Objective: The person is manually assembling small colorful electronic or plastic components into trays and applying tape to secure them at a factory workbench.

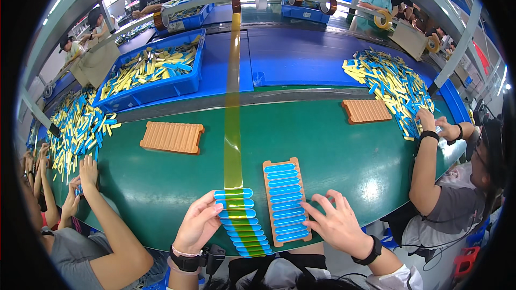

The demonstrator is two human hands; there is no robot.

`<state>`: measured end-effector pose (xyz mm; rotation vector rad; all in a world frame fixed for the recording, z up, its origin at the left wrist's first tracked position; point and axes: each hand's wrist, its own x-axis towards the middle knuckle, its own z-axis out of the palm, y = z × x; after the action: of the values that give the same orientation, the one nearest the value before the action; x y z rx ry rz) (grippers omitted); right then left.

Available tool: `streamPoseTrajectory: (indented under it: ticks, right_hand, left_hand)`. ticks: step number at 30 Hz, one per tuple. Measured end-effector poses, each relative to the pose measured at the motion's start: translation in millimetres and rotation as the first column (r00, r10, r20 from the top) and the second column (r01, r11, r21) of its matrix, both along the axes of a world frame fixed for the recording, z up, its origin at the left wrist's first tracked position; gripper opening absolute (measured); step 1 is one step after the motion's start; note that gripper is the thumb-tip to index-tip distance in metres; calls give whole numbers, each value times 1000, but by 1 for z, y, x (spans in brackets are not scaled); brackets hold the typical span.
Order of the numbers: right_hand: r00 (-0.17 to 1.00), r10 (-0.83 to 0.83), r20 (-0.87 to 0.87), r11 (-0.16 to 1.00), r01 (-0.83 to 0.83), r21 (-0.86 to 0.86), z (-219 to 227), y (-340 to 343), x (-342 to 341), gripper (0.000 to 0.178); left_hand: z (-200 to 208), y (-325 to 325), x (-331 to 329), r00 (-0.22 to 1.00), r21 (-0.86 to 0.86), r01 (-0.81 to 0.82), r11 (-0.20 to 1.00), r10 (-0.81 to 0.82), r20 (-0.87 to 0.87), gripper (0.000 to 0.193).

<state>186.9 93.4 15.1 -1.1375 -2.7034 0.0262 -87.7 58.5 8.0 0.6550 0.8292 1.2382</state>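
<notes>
The left hand (200, 220) pinches the left end of the taped strip of blue pieces (247, 231) near its top, thumb bent over toward the fingers with little gap; a grip at the very ends seems to leave the middles free for the amber tape (233, 145). That strip lies at the near side of the green tabletop (301, 129), just left of a loaded orange tray, its pieces side by side with the tape across them. The tape runs back to a tape roll (236, 1) on the overhead rail, probably hung there so it feeds straight toward the person. The right hand (341, 225) is loosely spread and grips nothing visible; its fingertips meet the right edge of the loaded orange tray (294, 162), perhaps to steady it, though whether they press on the rim or the blue pieces (285, 189) in it cannot be told. The tray's grooves appear to keep those pieces parallel and evenly spaced. Two ridged trays, left (172, 137) and right (367, 111), sit farther back, within likely reach of the loose piles.
</notes>
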Motion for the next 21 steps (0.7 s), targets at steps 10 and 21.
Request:
streamPoseTrajectory:
  ticks: [10,21]
  right_hand:
    - [978,74,197,997,-73,-8,9,64,-16,61]
    - [951,19,308,982,-77,175,5,66,-17,63]
  left_hand:
    - [-2,-4,-1,1000,-14,-3,1000,3,1,36]
    - [3,-1,-1,997,-29,35,999,-33,68,30]
